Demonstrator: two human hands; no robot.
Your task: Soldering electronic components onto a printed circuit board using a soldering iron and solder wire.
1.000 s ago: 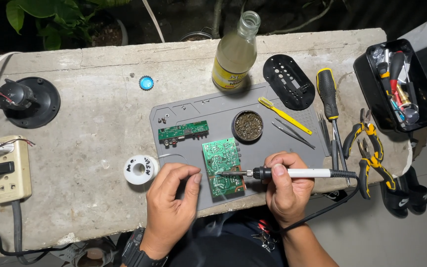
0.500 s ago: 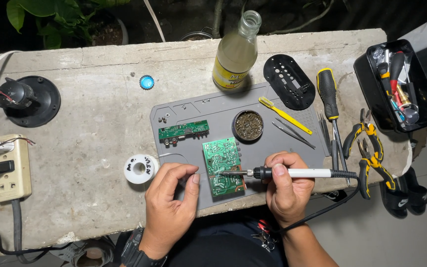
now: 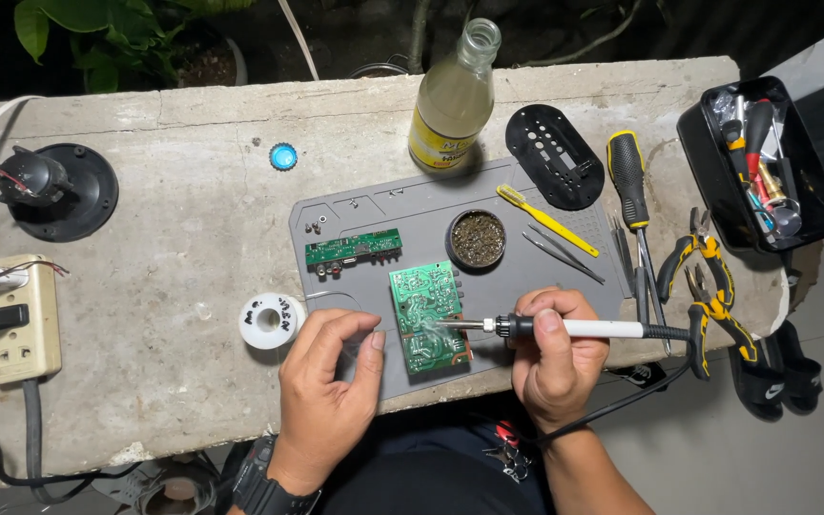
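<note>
Two hands [image 3: 326, 386] [image 3: 555, 358] barely shift | our right fingers stay clenched on soldering iron [image 3: 565, 329], tip on green board [image 3: 428, 317] | left fingers curled beside board, hold unclear.

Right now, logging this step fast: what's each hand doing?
Left hand: fingers pinched, apparently feeding solder wire toward the green circuit board.
Right hand: closed around the soldering iron.
</note>
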